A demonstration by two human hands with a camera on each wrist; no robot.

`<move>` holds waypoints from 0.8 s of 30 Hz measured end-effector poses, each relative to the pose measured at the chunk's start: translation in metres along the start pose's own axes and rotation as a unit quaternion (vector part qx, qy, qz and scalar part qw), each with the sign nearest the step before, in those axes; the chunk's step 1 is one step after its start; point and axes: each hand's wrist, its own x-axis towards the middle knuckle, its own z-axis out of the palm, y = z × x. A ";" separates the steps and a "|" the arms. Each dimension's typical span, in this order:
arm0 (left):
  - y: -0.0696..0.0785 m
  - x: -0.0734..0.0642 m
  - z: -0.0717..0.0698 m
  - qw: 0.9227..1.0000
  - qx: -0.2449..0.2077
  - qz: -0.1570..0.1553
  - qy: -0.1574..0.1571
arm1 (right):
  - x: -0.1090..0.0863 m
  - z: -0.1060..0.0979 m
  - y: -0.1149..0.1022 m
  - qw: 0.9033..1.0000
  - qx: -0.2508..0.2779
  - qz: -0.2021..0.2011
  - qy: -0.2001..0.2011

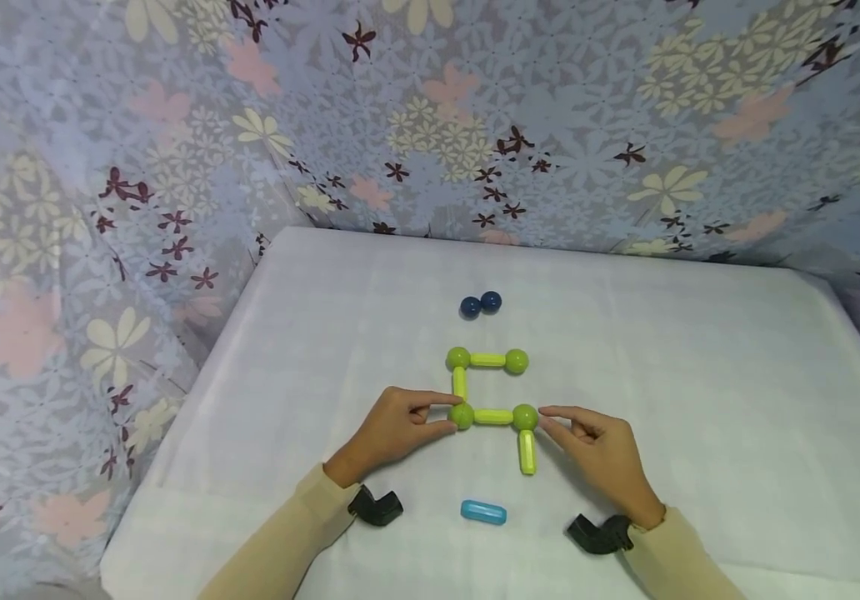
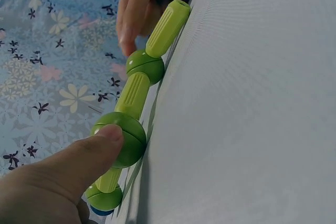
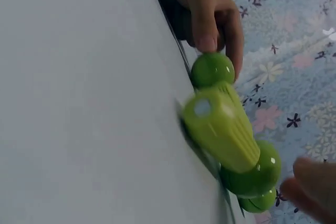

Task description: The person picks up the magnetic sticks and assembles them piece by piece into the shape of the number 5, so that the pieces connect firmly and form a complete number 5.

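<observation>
A figure of green balls and lime-green magnetic rods lies on the white cloth, shaped roughly like a 5. My left hand (image 1: 400, 423) pinches its lower-left green ball (image 1: 462, 417) between thumb and finger. In the left wrist view the thumb presses on that ball. Just right of the lower-right green ball (image 1: 526, 417) is my right hand (image 1: 601, 450), thumb and forefinger spread, holding nothing. The right wrist view shows a gap between its fingertips and the figure. A lime-green rod (image 1: 527, 454) points from that ball toward me, its outer end bare.
Two dark blue balls (image 1: 491, 302) sit together beyond the figure. A blue rod (image 1: 483, 512) lies nearer to me, between the forearms. Black wrist mounts (image 1: 376, 507) are on both wrists. Flowered cloth (image 1: 430, 125) hangs behind the table (image 1: 700, 350).
</observation>
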 end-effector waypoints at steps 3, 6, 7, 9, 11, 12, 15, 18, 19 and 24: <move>0.000 0.002 -0.001 1.000 -0.004 -0.003 -0.002 | 0.016 -0.003 0.007 0.999 0.025 -0.008 -0.040; 0.000 0.002 -0.001 1.000 -0.011 -0.011 -0.008 | 0.026 -0.004 0.011 0.997 0.035 -0.007 -0.073; 0.000 0.002 -0.001 1.000 -0.012 -0.013 -0.009 | 0.029 -0.004 0.012 0.996 0.036 -0.009 -0.080; 0.000 0.001 -0.002 1.000 -0.008 -0.014 -0.007 | 0.032 -0.004 0.013 0.995 0.036 -0.013 -0.091; 0.001 -0.001 -0.001 1.000 -0.006 -0.014 -0.002 | 0.032 -0.004 0.013 0.994 0.034 -0.012 -0.099; 0.001 -0.001 -0.001 1.000 -0.003 -0.014 0.000 | 0.032 -0.003 0.012 0.994 0.035 -0.010 -0.101; 0.002 -0.001 -0.001 1.000 0.002 -0.009 0.005 | 0.031 -0.003 0.011 0.994 0.033 0.000 -0.106; 0.002 0.001 -0.001 1.000 0.002 -0.004 0.004 | 0.031 -0.003 0.011 0.994 0.024 0.005 -0.106; 0.003 0.001 -0.001 1.000 0.002 -0.002 0.005 | 0.031 -0.003 0.011 0.994 0.018 0.005 -0.105; 0.003 0.002 0.001 1.000 -0.008 -0.007 0.011 | 0.030 -0.003 0.011 0.994 0.005 0.000 -0.107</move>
